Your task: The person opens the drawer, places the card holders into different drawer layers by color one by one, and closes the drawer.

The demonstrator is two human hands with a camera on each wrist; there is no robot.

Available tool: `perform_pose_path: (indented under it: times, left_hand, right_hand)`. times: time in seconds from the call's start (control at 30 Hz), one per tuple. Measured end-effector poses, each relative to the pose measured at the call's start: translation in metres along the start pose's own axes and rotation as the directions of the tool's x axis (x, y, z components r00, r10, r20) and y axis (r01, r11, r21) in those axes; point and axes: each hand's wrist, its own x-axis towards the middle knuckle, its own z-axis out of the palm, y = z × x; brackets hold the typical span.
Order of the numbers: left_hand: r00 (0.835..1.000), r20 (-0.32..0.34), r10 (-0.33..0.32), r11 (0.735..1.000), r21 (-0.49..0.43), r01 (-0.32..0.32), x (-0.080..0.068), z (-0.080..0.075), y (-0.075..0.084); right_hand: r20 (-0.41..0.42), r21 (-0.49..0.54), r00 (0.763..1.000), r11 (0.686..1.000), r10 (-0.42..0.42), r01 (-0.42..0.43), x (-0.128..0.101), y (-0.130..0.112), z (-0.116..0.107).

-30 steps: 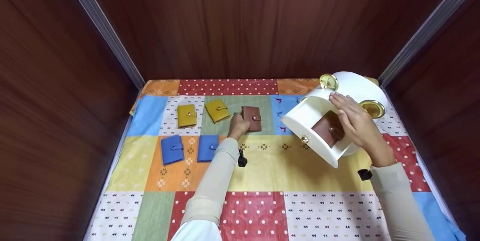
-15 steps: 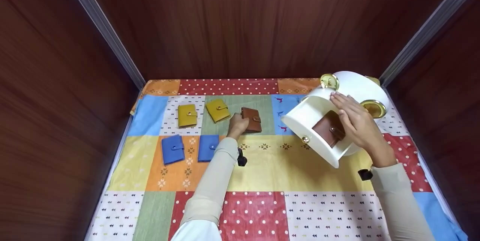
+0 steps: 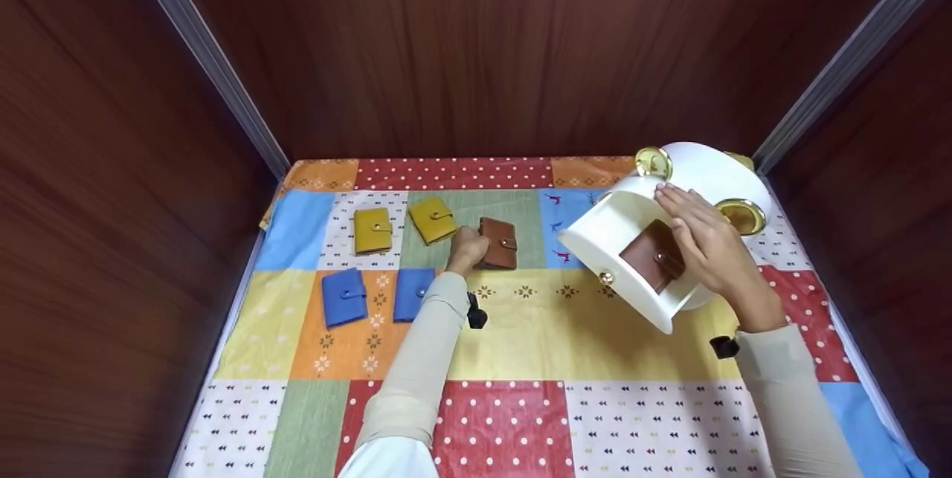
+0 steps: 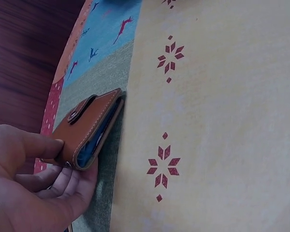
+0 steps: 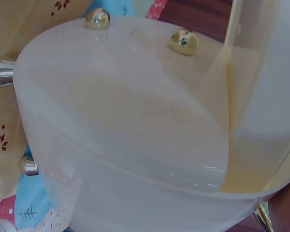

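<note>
My left hand [image 3: 468, 250] pinches a brown snap wallet [image 3: 499, 243] by its left edge, over the green patch of the cloth. In the left wrist view the thumb lies on top of the wallet [image 4: 86, 128] and the fingers are beneath; it is tilted. My right hand [image 3: 706, 247] rests with straight fingers on a white drawer box [image 3: 714, 173] with gold trim. Its drawer [image 3: 610, 229] is pulled out and holds another brown wallet [image 3: 653, 255]. The right wrist view shows the white box [image 5: 125, 106] close up; the hand is almost wholly out of frame.
Two yellow wallets [image 3: 372, 231] lie left of my left hand. Nearer to me are two blue wallets [image 3: 343, 298], one partly behind the left forearm. A patchwork cloth [image 3: 506, 426] covers the table, and dark wood panels [image 3: 476, 54] enclose it.
The left hand and the pinched brown wallet have shifted slightly toward me, and the wallet's tilt has changed. My right hand and the drawer box stay as they were.
</note>
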Motion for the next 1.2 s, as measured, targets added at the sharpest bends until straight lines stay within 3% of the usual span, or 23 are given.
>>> perform_pose_path:
  times: [0.33,0.43,0.6,0.67,0.83,1.03,1.2]
  left_hand:
    - [1.0,0.012,-0.003,0.999,-0.036,0.003,0.009,-0.009,0.0]
    - [1.0,0.016,-0.019,0.998,-0.057,0.02,-0.007,-0.02,0.015]
    - [0.999,0.011,-0.049,0.991,-0.124,0.05,-0.052,-0.043,0.055]
    - [0.999,-0.01,-0.036,0.991,-0.133,0.034,-0.059,-0.045,0.061]
    - [0.998,-0.057,-0.003,0.987,-0.16,-0.006,-0.063,-0.049,0.071]
    - [0.998,-0.05,0.035,0.976,-0.213,-0.044,-0.064,-0.054,0.086]
    - [0.995,-0.059,0.077,0.968,-0.237,-0.089,-0.074,-0.057,0.102]
  right_hand:
    - [-0.003,0.006,1.0,1.0,-0.003,0.003,0.0,-0.001,-0.001]
    - [-0.004,0.001,1.0,1.0,-0.014,0.014,0.0,0.0,-0.002]
    - [0.002,-0.013,0.999,0.999,-0.034,0.034,0.001,0.001,-0.003]
    - [0.007,-0.019,0.999,0.999,-0.035,0.035,0.0,0.001,-0.003]
    - [0.029,-0.029,0.999,0.999,-0.027,0.028,0.0,0.001,-0.003]
    - [0.047,-0.024,0.999,0.999,-0.027,0.029,0.0,0.001,-0.005]
    - [0.053,-0.019,0.998,0.999,-0.043,0.044,0.002,0.0,-0.007]
